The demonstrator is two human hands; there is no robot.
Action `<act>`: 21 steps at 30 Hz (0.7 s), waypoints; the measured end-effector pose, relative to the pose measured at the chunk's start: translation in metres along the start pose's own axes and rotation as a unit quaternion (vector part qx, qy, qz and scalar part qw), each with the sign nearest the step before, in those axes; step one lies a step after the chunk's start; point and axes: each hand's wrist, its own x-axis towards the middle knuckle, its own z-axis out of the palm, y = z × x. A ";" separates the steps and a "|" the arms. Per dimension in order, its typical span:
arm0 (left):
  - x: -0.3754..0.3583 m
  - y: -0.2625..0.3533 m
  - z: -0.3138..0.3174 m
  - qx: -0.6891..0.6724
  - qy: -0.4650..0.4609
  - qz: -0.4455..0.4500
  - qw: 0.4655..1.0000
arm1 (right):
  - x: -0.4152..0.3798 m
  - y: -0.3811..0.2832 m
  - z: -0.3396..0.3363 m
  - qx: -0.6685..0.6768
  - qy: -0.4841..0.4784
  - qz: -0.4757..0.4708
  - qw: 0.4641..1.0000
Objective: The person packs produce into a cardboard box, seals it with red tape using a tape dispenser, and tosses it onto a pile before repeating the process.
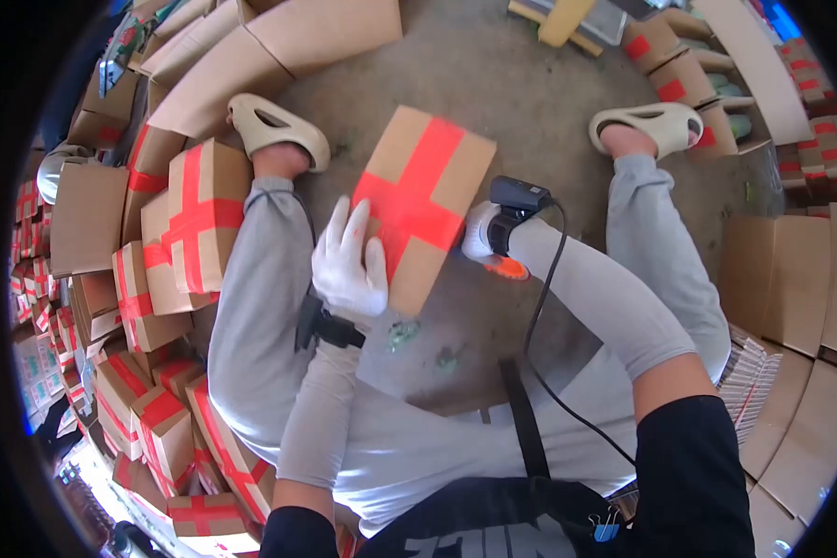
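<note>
The taped box [417,200] is just above the frame's centre, the left hand [349,267] against it, fingers spread; the right hand [477,232] hides its fingers. Around: stained grey floor [474,56], piled boxes [216,177] at left, cardboard [798,279] at right.

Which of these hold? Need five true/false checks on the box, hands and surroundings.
1. The left hand wears a white glove. True.
2. The box between the hands is sealed with blue tape. False: it carries crossed red tape.
3. A black cable runs from the device on the right wrist. True.
4. The person wears laced boots. False: they wear open-backed slip-ons.
5. More taped boxes are piled beside the left leg. True.
</note>
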 end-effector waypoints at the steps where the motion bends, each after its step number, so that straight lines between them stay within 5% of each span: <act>1: -0.003 -0.005 0.008 -0.017 0.058 -0.003 0.998 | 0.005 0.005 -0.007 -0.015 -0.056 -0.027 0.998; 2: -0.009 -0.011 0.013 -0.032 0.112 -0.008 0.993 | 0.011 0.012 -0.012 -0.027 -0.111 -0.055 0.992; 4: -0.016 -0.042 0.026 -0.347 0.076 -0.187 0.916 | 0.000 0.018 0.008 0.091 -0.039 -0.013 0.995; 5: -0.014 -0.061 0.025 -0.490 0.054 -0.265 0.829 | -0.026 0.021 0.006 0.164 -0.012 0.041 0.985; 6: 0.008 -0.071 0.001 -0.595 -0.037 -0.432 0.677 | -0.053 0.023 0.002 0.239 0.023 0.091 0.967; 7: 0.020 -0.135 0.006 -0.702 -0.269 -0.416 0.511 | -0.066 0.031 0.006 0.276 -0.018 0.158 0.948; 9: 0.031 -0.097 0.035 -0.374 -0.217 -0.295 0.852 | -0.087 0.038 0.055 0.327 0.184 0.333 0.865; 11: 0.034 -0.062 0.045 -0.413 -0.163 -0.270 0.854 | -0.077 0.045 0.125 0.529 0.457 0.255 0.668; 13: 0.023 -0.049 0.055 -0.427 -0.248 -0.187 0.849 | -0.040 0.042 0.160 0.680 0.508 0.225 0.479; 14: 0.027 -0.038 0.054 -0.382 -0.205 -0.050 0.900 | -0.029 0.042 0.153 0.742 0.521 0.155 0.391; 16: 0.020 -0.013 0.074 -0.356 -0.122 -0.119 0.919 | -0.015 0.047 0.172 0.853 0.461 0.064 0.238; 17: 0.011 -0.009 0.097 -0.385 -0.072 -0.314 0.865 | -0.014 0.067 0.197 0.898 0.399 0.045 0.181; 19: 0.005 -0.026 0.125 -0.521 -0.355 -0.309 0.712 | -0.004 0.087 0.214 0.900 0.399 -0.005 0.177; 21: 0.002 -0.003 0.080 -0.578 -0.317 -0.309 0.685 | 0.011 0.123 0.231 0.894 0.389 0.000 0.220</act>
